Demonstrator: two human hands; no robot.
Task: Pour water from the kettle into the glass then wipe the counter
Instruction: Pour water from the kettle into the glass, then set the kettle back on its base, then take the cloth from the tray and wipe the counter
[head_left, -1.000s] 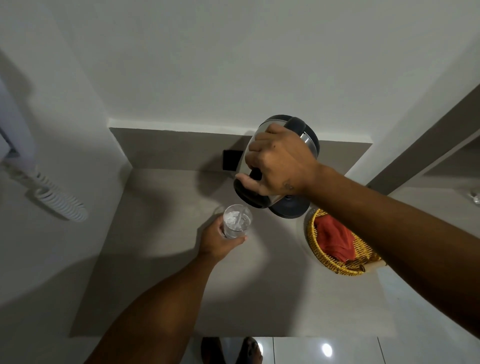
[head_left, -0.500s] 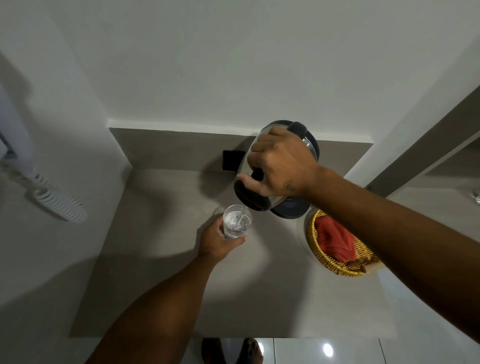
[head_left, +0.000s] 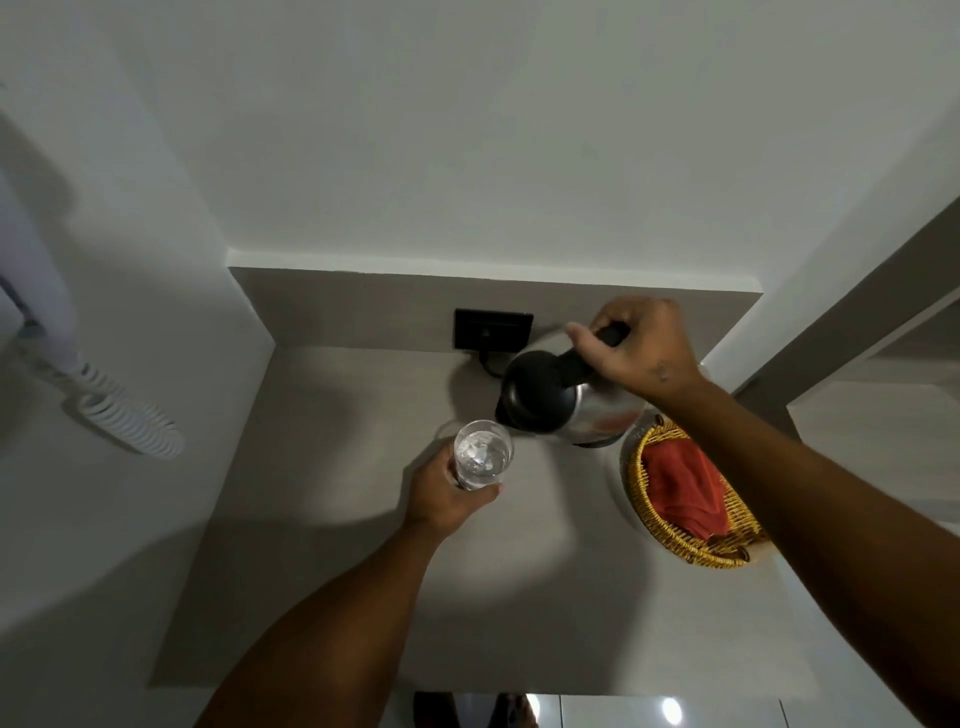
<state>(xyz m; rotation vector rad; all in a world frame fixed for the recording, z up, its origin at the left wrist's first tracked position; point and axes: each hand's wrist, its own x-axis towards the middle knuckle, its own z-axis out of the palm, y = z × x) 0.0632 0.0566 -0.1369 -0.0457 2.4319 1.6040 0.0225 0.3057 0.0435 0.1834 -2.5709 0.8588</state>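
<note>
Right grip (head_left: 636, 345) clenches kettle (head_left: 563, 402) handle, left grip (head_left: 447, 493) holds glass (head_left: 483, 454), seemingly mid-counter (head_left: 337, 519).

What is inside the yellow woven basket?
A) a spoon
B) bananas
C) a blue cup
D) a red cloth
D: a folded red cloth lies inside the woven basket, which sits on the counter to the right of the kettle.
</note>
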